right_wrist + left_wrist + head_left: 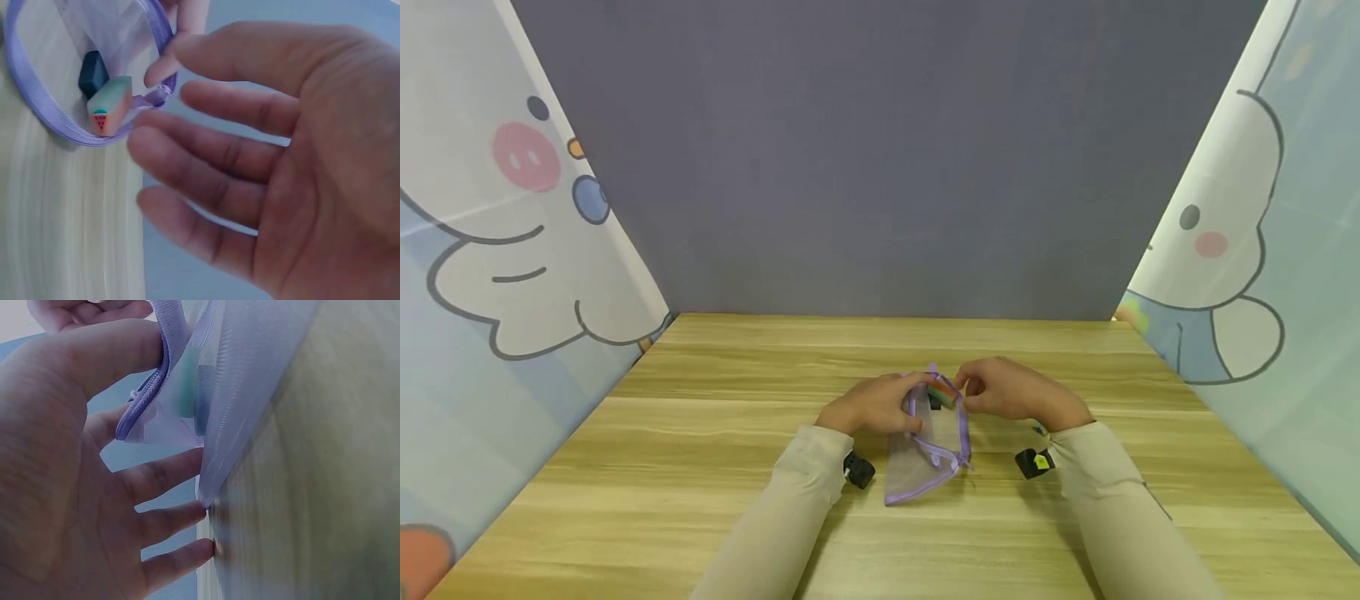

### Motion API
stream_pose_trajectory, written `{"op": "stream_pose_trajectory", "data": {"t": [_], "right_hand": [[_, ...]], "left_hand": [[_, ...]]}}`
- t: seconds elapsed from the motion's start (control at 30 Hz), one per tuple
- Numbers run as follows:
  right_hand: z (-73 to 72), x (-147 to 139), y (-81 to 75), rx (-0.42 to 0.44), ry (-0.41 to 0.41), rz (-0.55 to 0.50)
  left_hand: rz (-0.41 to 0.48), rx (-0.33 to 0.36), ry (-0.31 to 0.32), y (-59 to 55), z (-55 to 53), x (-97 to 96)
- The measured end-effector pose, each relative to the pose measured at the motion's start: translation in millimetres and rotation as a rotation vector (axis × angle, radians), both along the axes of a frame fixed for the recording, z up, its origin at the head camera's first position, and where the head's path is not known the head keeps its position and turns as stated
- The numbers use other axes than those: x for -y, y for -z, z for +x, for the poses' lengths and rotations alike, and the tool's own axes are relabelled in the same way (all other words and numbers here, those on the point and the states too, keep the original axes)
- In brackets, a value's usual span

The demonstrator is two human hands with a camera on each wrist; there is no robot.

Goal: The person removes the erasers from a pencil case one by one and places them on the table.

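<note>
A mesh zip pouch [913, 471] with purple edging lies on the table, its mouth spread. Thumb and index finger of my left hand [880, 404] grip its zipper edge [147, 400]; the other fingers extend straight alongside the mesh. At the opposite side of the mouth is my right hand [1011, 390], fingers loosely bent and nothing between thumb and index finger [244, 109]. Just inside the rim sits a small green-and-orange block [111, 103] with a watermelon-slice print on its end. A dark block [94, 74] lies against it, deeper in the pouch.
The wood-grain table [737, 358] runs back to a dark grey panel [887, 167]. Cartoon-printed curtains [580, 275] [1217, 250] hang along both sides. A black wrist camera [859, 471] is on the left wrist, another camera [1032, 463] on the right.
</note>
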State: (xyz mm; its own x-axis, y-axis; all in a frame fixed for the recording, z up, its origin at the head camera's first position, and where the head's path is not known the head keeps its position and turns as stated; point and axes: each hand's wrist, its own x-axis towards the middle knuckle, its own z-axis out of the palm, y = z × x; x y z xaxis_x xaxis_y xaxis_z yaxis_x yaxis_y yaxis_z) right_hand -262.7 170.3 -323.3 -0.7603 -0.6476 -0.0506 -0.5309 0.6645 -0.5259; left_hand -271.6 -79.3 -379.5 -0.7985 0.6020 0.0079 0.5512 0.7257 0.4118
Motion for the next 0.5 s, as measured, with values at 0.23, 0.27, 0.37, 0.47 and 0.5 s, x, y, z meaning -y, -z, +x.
{"op": "stream_pose_trajectory", "data": {"t": [0.23,0.27,0.37,0.47,0.5], "right_hand": [[0.6,5,8.0,-0.071,-0.045,-0.042],[0.2,5,8.5,-0.079,-0.049,-0.039],[-0.7,7,10.3,-0.111,-0.069,-0.017],[-1.1,8,12.3,-0.135,-0.075,0.020],[-0.9,8,12.9,-0.139,-0.072,0.029]], "left_hand": [[-0.002,0.000,0.006,0.3,-0.8,0.5],[-0.001,-0.003,0.006,0.0,-1.3,0.1],[0.000,-0.006,0.003,-0.3,-2.2,0.3],[-0.003,-0.006,0.002,-0.1,-2.8,0.5],[-0.006,-0.006,0.003,-0.2,-3.0,0.5]]}}
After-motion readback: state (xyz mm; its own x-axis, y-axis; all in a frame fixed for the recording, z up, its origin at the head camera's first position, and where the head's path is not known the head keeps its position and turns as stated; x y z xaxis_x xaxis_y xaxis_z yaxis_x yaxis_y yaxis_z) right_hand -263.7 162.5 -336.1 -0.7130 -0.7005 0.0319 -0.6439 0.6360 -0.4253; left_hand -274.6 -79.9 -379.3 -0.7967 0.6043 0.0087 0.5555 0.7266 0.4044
